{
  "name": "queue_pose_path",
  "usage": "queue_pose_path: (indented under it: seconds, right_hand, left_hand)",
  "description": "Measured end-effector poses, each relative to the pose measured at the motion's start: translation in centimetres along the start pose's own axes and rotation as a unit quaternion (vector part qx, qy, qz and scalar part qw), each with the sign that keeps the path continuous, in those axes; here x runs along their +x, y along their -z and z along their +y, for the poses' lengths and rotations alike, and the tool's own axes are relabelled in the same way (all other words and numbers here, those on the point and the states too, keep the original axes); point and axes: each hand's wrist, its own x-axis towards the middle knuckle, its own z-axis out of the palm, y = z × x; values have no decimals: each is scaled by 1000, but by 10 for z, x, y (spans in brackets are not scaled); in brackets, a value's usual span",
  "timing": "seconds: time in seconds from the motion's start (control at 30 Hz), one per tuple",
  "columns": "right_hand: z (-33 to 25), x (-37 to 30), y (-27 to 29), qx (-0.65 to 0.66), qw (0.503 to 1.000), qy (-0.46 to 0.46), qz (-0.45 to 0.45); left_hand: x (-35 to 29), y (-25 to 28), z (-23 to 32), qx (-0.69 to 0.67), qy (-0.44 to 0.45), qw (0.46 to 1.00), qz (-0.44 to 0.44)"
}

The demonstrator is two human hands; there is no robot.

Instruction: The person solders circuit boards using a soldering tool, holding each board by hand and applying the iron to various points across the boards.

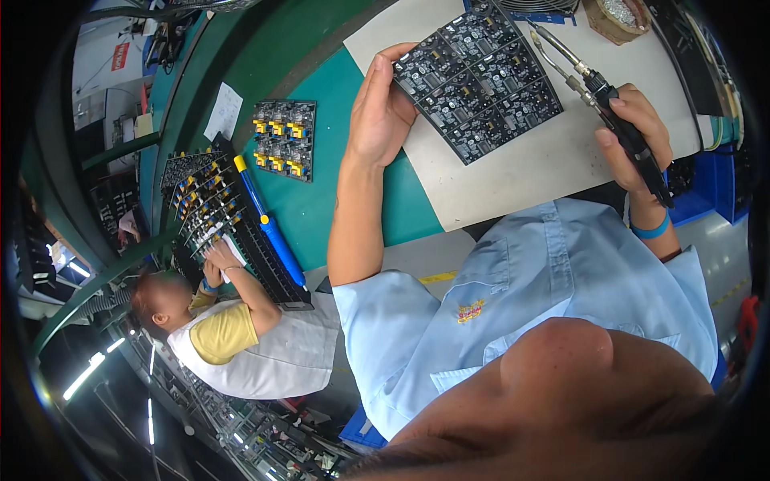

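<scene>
My left hand (383, 112) grips the left edge of a black circuit board panel (481, 84), its thumb on the near side. The panel is tilted above a pale sheet (449, 188) and carries many small parts in repeated sections. In my right hand (642, 132) is a black soldering iron (634, 148), held like a pen. Two slim metal prongs run from its front toward the panel's upper right edge. Whether the tip touches the board, I cannot tell.
Left on the green mat (345, 208) lie a panel with yellow parts (285, 140) and a blue solder sucker (277, 240). A black rack (265, 256) holds upright boards beside a co-worker (249, 345). A pot of metal shavings (616, 20) stands far right, blue bins (706, 188) below.
</scene>
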Motion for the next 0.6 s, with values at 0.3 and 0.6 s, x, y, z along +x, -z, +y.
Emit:
queue_pose_path:
  seconds: [0.3, 0.6]
  right_hand:
    - [1, 1, 0, 4, 1000, 5, -9]
    - [3, 0, 0, 5, 1000, 3, -7]
  left_hand:
    - [0, 3, -3, 44, -5, 999, 23]
    - [0, 1, -3, 52, -4, 997, 48]
